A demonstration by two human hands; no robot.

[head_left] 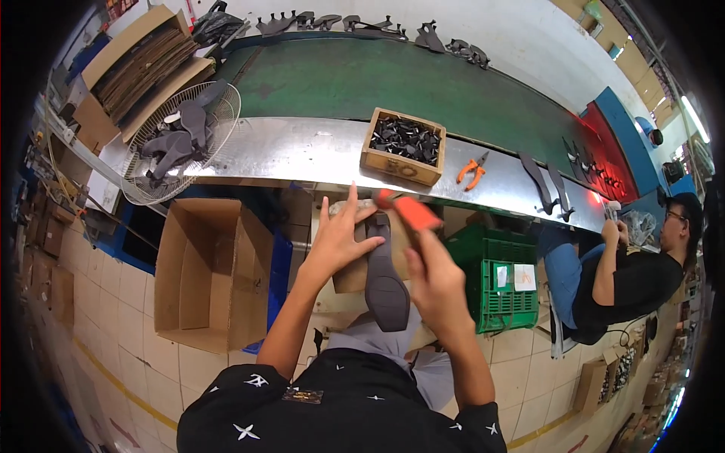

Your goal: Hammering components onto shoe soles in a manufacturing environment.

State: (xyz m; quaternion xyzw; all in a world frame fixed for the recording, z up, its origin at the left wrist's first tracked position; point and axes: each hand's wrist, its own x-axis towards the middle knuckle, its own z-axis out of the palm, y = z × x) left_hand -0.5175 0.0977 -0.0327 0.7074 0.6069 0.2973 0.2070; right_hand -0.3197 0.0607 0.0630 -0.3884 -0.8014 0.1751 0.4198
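A dark grey shoe sole (388, 291) lies lengthwise in front of me, its broad end toward my lap and its narrow end on a brownish block-like support (350, 277). My left hand (337, 240) is beside the narrow end with fingers spread, the thumb reaching to the sole's edge. My right hand (438, 283) is closed around a red-orange hammer (417, 213), its head blurred by motion just above the sole's narrow end. Something pale, partly hidden, lies by my left fingertips.
On the metal ledge are a wooden box (385, 167) of small black pieces, orange-handled pliers (472, 172) and more soles. A wire basket (128, 162) holds dark soles at left. A cardboard box (232, 287) and green crate (483, 306) flank me. Another person (627, 287) sits at right.
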